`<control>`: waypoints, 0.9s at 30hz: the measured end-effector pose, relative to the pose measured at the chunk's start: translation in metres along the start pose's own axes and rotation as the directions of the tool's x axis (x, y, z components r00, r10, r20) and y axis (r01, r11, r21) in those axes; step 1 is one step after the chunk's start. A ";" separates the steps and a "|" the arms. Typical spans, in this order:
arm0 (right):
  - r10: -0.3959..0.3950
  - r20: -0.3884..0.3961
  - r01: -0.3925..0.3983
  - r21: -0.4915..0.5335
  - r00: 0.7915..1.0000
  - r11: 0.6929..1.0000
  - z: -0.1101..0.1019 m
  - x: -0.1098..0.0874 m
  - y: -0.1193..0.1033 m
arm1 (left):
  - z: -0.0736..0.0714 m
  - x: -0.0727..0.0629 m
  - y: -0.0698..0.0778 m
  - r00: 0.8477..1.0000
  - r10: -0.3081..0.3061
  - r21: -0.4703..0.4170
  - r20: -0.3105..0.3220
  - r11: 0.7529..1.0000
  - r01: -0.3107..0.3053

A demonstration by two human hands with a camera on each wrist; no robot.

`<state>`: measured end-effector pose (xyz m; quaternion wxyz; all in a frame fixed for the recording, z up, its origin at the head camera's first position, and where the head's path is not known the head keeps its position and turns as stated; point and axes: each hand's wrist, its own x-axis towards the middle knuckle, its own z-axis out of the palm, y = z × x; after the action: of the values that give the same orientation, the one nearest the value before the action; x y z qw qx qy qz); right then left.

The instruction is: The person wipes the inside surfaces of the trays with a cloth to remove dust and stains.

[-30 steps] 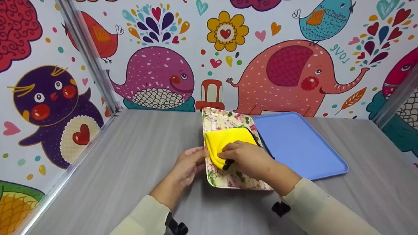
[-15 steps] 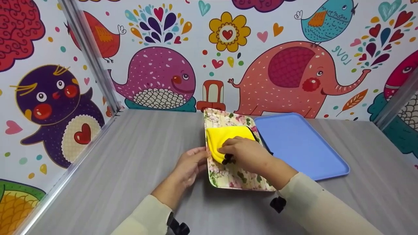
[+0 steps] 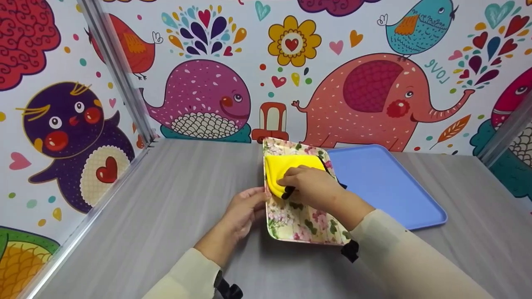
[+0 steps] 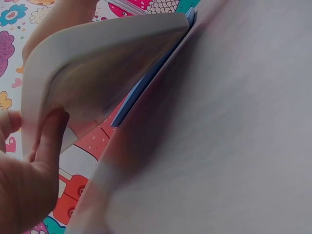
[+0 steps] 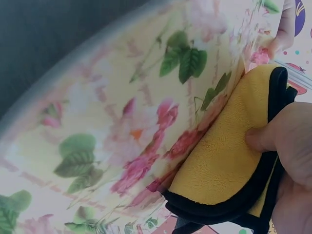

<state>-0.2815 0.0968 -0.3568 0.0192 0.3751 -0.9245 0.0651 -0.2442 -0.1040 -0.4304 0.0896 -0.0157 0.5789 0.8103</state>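
Yellow folded cloth [image 3: 277,167] and right hand [image 3: 314,187] have slid toward 12 o'clock across the floral tray [image 3: 286,226] since the earlier head frames, while the left hand [image 3: 245,209] has kept its place at the tray's 9 o'clock edge. Now, in the head view, the cloth lies against the printed face in the tray's far half, its black edging showing at its 3 and 6 o'clock sides, with the right hand's fingers curled over it, gripping it. The left hand pinches the tray's rim, and that side is tilted up off the grey bench [image 3: 174,199]. A blue tray [image 3: 384,187] lies on the bench at 2 o'clock from the floral one, and the cartoon-printed wall [image 3: 282,93] stands at 12 o'clock. From the left wrist, the floral tray's pale underside rises over the bench, one left finger pressed against it and another digit at the rim; a sliver of blue tray shows below it. From the right wrist, the thumb [image 5: 261,139] presses into the cloth from 3 o'clock, and the left hand appears at the rim near 1 o'clock.
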 end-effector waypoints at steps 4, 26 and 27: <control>0.022 0.017 -0.022 -0.008 1.000 1.000 -0.001 0.005 0.001 | 0.000 -0.001 0.000 1.000 0.006 -0.010 0.004 1.000 -0.006; 0.208 0.025 -0.208 -0.002 0.978 0.978 -0.003 0.025 0.001 | 0.001 -0.001 -0.001 1.000 0.001 0.045 0.023 0.999 -0.002; 0.216 0.022 -0.216 0.004 0.976 0.976 -0.003 0.025 0.002 | 0.001 -0.001 -0.001 1.000 0.003 0.052 0.022 0.999 -0.004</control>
<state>-0.3006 0.0810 -0.3522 0.0011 0.2734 -0.9597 0.0659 -0.2428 -0.1028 -0.4311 0.0949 -0.0033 0.5988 0.7953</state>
